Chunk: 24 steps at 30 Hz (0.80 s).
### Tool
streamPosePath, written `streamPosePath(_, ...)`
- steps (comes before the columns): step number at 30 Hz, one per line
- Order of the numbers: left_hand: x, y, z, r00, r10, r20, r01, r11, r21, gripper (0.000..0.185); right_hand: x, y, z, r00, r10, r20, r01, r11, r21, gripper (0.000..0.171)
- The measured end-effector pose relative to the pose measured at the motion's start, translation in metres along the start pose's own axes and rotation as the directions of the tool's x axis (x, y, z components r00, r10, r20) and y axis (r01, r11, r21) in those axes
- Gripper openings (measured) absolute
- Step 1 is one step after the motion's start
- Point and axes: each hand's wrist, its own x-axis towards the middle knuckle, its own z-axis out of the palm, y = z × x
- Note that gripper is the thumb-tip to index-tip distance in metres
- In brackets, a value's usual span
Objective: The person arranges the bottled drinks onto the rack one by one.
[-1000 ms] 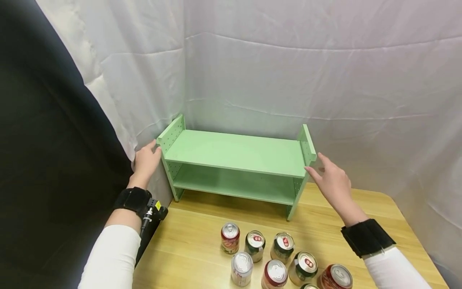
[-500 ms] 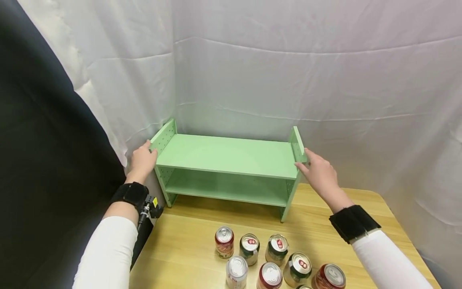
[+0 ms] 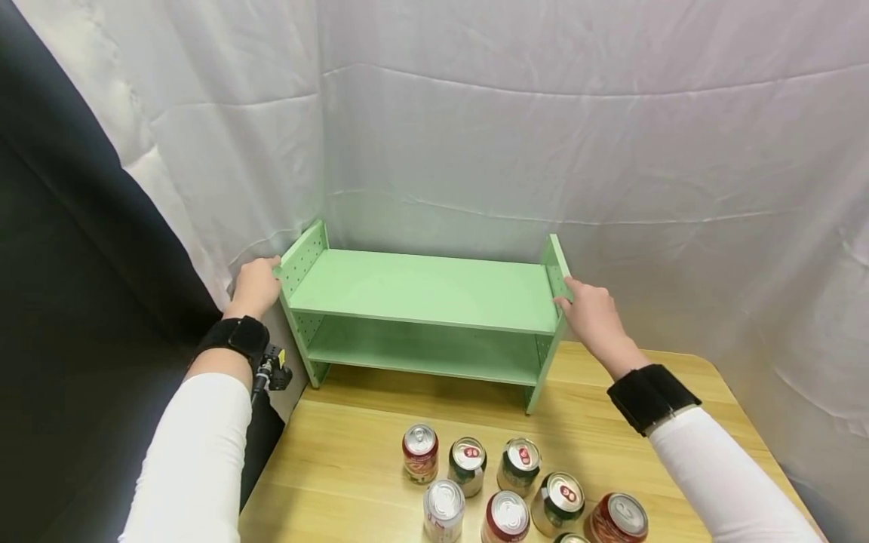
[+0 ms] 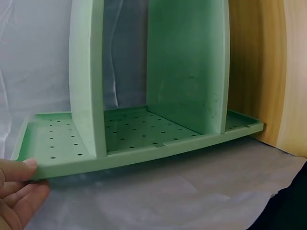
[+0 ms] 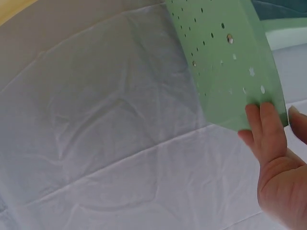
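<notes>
Both arms reach forward to a green two-tier shelf [image 3: 424, 313] standing at the back of the wooden surface [image 3: 353, 445], against the white curtain [image 3: 543, 128]. The left hand [image 3: 254, 286] takes the top of the left side panel, fingers curled on its edge. The right hand [image 3: 591, 317] holds the right panel's top, fingers flat outside, thumb apparently inside: a light grip. Cans [image 3: 502, 486] stand nearer.

Head view looks down, far; wrist views close; all share shelf [image 3: 424, 290].
</notes>
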Motion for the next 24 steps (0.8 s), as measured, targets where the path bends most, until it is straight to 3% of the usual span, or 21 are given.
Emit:
streamPosePath(4,0.008,0.011,-0.002,1.000,-0.017,0.001,0.017,0.999,0.050,0.038,0.006,0.000,-0.008,1.000,0.009,0.011,-0.008,1.000,-0.027,0.040)
streamPosePath(9,0.014,0.019,-0.005,1.000,-0.018,-0.026,0.022,0.990,0.138,0.024,0.010,-0.003,-0.012,0.996,0.076,0.054,-0.077,0.997,0.007,0.040)
streamPosePath(15,0.014,0.015,-0.010,1.000,-0.025,-0.003,0.025,0.985,0.172,0.025,0.015,-0.010,-0.012,0.992,0.103,0.079,-0.108,0.993,0.049,0.036)
streamPosePath(24,0.010,0.005,-0.019,0.999,-0.036,-0.030,0.040,0.982,0.185,0.022,0.024,-0.023,-0.008,0.992,0.107,0.069,-0.111,0.993,0.048,0.038)
